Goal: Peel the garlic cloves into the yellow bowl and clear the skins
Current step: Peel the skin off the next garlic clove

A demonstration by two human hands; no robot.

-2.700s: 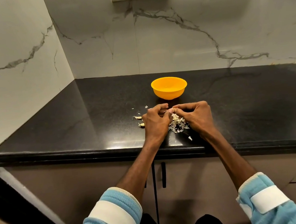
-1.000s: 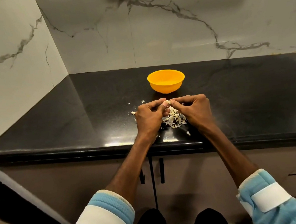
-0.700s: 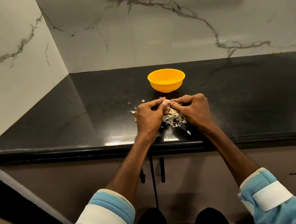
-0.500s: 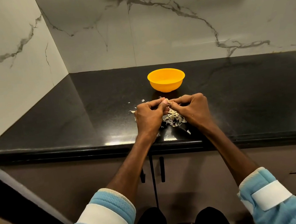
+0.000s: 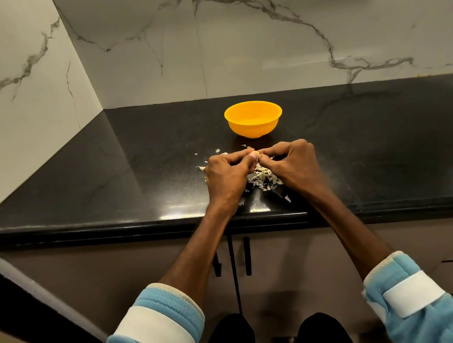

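Note:
A yellow bowl (image 5: 254, 123) stands on the black counter (image 5: 105, 181), just beyond my hands. My left hand (image 5: 227, 175) and my right hand (image 5: 293, 165) meet fingertip to fingertip over the counter's front part, both pinching one small garlic clove (image 5: 254, 154). Under and between the hands lies a heap of pale garlic skins (image 5: 263, 179). A few loose flakes and bits (image 5: 200, 168) lie left of my left hand, partly hidden by it. The bowl's contents cannot be made out.
Marble walls close the counter at the back and on the left. The counter's front edge (image 5: 140, 225) runs just under my wrists, with a stray skin flake (image 5: 288, 198) near it. Cabinet doors with dark handles (image 5: 247, 255) are below.
The view has tilted down and the wall sockets have left the frame. Both hands stay together on the clove over the skin heap, with only small finger movements.

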